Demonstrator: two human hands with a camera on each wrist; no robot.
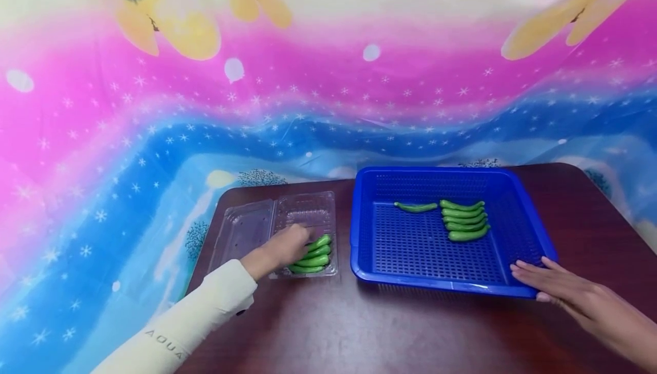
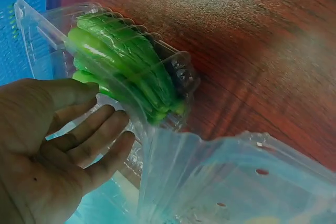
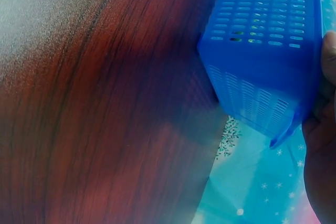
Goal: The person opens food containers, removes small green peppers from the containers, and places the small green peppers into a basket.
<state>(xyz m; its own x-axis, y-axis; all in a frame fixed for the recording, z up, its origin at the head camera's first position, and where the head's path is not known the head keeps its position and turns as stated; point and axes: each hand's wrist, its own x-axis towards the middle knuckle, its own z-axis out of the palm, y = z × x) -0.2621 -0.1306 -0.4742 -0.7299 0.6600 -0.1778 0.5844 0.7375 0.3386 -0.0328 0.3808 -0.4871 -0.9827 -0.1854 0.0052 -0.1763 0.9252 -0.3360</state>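
Observation:
Over a clear hinged plastic box [image 1: 306, 196], the left hand [image 1: 290, 244] reaches with bent fingers; its fingertips are hidden in the head view. A row of several green chili peppers [image 1: 314, 261] lies in the box. From the left wrist view, the left thumb is by the end of a pepper [image 2: 86, 77], with a gap between thumb and fingers. The right hand [image 1: 567, 287] rests on the near right corner of a blue basket [image 1: 436, 285], fingers extended over the rim. Inside the basket are a row of several peppers [image 1: 464, 221] and a single pepper [image 1: 416, 207].
The box's lid [image 1: 243, 228] lies folded out to the left. Both containers stand on a dark red-brown wooden table [image 1: 318, 328], the basket to the right of the box. A printed cloth [image 1: 308, 89] hangs behind the table's far edge.

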